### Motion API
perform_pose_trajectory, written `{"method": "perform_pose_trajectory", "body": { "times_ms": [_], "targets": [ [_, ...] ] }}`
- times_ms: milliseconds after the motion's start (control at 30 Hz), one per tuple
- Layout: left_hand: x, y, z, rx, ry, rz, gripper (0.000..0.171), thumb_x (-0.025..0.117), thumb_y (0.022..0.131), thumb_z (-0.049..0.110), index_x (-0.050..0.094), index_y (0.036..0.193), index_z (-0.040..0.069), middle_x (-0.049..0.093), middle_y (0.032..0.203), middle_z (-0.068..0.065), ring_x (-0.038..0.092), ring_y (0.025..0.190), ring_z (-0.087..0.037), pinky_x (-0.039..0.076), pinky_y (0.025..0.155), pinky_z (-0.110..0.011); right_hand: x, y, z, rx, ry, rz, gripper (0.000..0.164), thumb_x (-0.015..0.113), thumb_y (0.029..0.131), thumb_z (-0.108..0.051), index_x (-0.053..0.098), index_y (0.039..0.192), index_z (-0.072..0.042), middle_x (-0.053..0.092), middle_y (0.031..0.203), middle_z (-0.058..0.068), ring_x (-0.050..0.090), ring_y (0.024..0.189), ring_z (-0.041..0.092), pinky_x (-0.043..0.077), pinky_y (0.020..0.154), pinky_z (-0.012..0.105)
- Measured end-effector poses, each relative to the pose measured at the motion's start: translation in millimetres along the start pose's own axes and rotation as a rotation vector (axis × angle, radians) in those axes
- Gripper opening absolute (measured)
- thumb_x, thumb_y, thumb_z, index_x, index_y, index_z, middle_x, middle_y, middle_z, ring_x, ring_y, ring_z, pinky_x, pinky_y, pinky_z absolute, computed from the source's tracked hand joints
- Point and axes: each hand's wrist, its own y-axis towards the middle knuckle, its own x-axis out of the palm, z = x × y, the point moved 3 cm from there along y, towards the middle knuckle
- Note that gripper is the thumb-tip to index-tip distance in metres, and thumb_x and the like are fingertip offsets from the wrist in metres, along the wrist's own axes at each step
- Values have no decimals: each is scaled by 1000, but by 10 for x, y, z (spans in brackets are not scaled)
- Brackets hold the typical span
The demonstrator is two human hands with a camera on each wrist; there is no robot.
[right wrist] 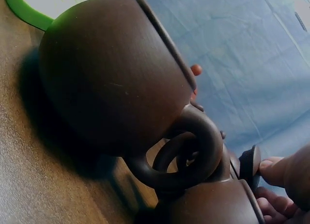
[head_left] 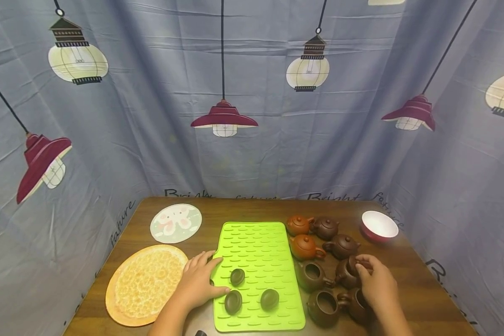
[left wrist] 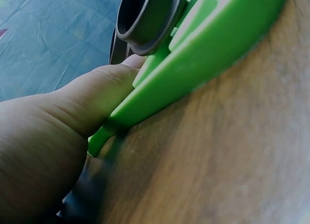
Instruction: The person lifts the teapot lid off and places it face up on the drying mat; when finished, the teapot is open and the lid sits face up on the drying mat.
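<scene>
My right hand [head_left: 378, 282] pinches a dark brown teapot lid [right wrist: 249, 167] between thumb and fingers. The lid is tilted at the mouth of a dark brown teapot [head_left: 345, 275]; I cannot tell whether they touch. My left hand [head_left: 199, 280] lies at the left edge of a green ridged mat [head_left: 256, 252], fingers spread and thumb over the mat. Close to that thumb is a dark lid [head_left: 233, 302]. Another lid [head_left: 237, 277] and a third lid [head_left: 269, 299] are also on the mat. Lidless dark teapots [head_left: 324, 308] stand right of the mat.
Lidded orange teapots [head_left: 304, 247] and lidded dark teapots [head_left: 343, 246] stand further back, close together. A red bowl with a white inside [head_left: 380, 225] is at the back right. On the left lie a round bread-patterned mat [head_left: 144, 284] and a pale rabbit-patterned mat [head_left: 176, 223].
</scene>
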Motion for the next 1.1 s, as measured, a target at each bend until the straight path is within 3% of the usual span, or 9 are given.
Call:
{"method": "perform_pose_trajectory", "body": {
  "times_ms": [300, 567, 733, 867, 967, 1100],
  "targets": [
    [13, -2, -3, 2, 0, 2, 96, 81, 72, 75, 58, 149, 23, 40, 165, -6, 30, 154, -42, 20, 122, -72, 14, -18, -33, 83, 75, -37, 38, 48, 113, -30, 56, 141, -6, 63, 140, 27, 56, 128, 53, 44, 99, 71],
    [0, -4, -7, 3, -9, 0, 97, 81, 72, 76, 58, 149, 22, 39, 166, -7, 30, 154, -42, 20, 122, -72, 12, -13, -50, 111, 157, -71, 44, 35, 114, -22, 44, 147, 6, 57, 141, 36, 60, 122, 53, 54, 92, 62],
    [-7, -5, 2, 3, -10, 0, 97, 81, 72, 75, 58, 149, 22, 40, 165, -7, 29, 154, -42, 20, 123, -71, 6, -20, -57, 154, 242, -78, 46, 33, 114, -23, 42, 150, 6, 59, 140, 33, 62, 120, 45, 54, 94, 55],
    [-7, -7, -1, -2, -6, 3, 97, 82, 71, 75, 58, 149, 22, 40, 165, -7, 30, 154, -42, 20, 123, -71, 6, -16, -89, 182, 315, -98, 48, 33, 114, -25, 42, 152, 4, 57, 143, 31, 63, 119, 36, 54, 89, 39],
    [-5, -7, -6, -2, -8, 2, 97, 82, 71, 75, 58, 149, 22, 40, 165, -7, 30, 154, -42, 20, 122, -71, 21, -2, -118, 212, 395, -109, 50, 36, 114, -28, 42, 151, 4, 62, 135, 28, 65, 109, 26, 55, 82, 29],
    [-3, -2, -10, 2, -9, 0, 98, 81, 71, 76, 58, 149, 22, 39, 166, -7, 29, 155, -42, 20, 122, -71, 67, 20, -154, 248, 543, -118, 48, 42, 113, -28, 43, 149, 5, 65, 116, 13, 63, 93, 12, 57, 73, 23]
  ]
}}
